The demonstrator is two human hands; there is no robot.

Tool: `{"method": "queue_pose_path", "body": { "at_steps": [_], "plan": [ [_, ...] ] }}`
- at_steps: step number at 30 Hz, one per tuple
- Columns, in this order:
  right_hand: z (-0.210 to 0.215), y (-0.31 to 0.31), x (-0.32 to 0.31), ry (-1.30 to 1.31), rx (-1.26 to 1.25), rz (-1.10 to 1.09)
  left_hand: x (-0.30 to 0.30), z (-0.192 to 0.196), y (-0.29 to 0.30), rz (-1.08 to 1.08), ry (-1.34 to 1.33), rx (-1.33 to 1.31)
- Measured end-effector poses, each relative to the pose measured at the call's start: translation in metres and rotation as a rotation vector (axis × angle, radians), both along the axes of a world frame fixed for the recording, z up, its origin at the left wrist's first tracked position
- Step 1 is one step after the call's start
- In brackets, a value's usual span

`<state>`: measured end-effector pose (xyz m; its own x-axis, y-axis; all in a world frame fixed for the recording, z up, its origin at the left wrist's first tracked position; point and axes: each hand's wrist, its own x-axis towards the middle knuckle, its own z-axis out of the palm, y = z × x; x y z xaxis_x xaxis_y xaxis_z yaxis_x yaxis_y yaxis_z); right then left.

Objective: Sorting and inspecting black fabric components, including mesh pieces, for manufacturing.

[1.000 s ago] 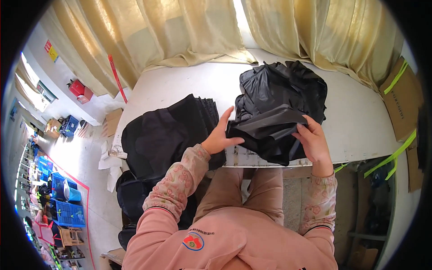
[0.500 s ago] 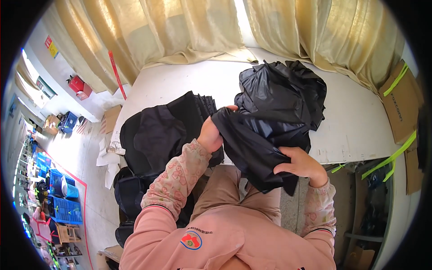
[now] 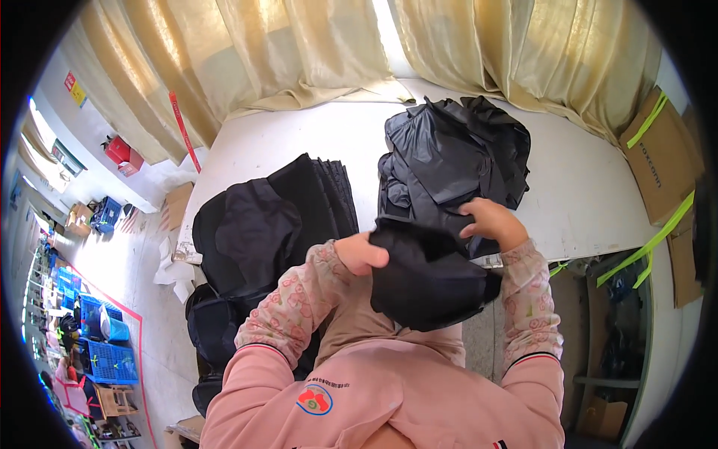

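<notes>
A black fabric piece [image 3: 430, 288] hangs over my lap at the table's front edge, with a fold gaping along its upper side. My left hand [image 3: 363, 253] grips its left edge, thumb on top and fingers hidden behind. Just beyond the piece's upper right side is my right hand [image 3: 497, 223], its thumb and index finger apart against the black cloth; I see nothing held between them. In front of that hand a crumpled pile of shiny black fabric [image 3: 441, 146] lies on the table. A layered stack of black padded pieces [image 3: 258, 224] lies to the left.
The white table [image 3: 583, 187] reaches back to beige curtains [image 3: 277, 52]. At the right stands a cardboard box [image 3: 658, 165] with bright yellow-green straps. More black padded items [image 3: 213, 318] sit below the table's left front. Blue crates [image 3: 112, 363] stand on the floor at far left.
My right hand has let go of the cloth's right side and moved up toward the pile. The held piece has swung lower and opened out, while my left hand has shifted slightly down.
</notes>
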<state>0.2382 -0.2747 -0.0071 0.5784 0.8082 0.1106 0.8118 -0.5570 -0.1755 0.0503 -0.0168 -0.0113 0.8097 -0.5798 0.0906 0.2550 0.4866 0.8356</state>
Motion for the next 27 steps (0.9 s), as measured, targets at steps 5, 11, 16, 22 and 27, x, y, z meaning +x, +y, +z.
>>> {"method": "queue_pose_path", "body": {
  "at_steps": [5, 11, 16, 22, 27],
  "plan": [
    [0.100, 0.012, -0.077, 0.378, 1.082, -0.192, 0.001, 0.025, 0.009, 0.352, 0.128, -0.051],
    [0.088, 0.049, -0.128, 0.077, 0.692, 0.207, 0.016, 0.047, -0.011, 0.332, 0.173, -0.306],
    [0.085, 0.023, -0.104, 0.111, 0.649, 0.191, 0.008, 0.048, 0.010, 0.744, 0.218, -0.146],
    [0.093, 0.028, -0.115, 0.187, 0.566, 0.211, 0.009, 0.052, 0.033, 0.929, 0.298, -0.161],
    [0.106, 0.028, -0.108, 0.294, 0.588, 0.136, 0.019, 0.023, 0.079, 1.059, 0.024, -0.013]
  ]
}}
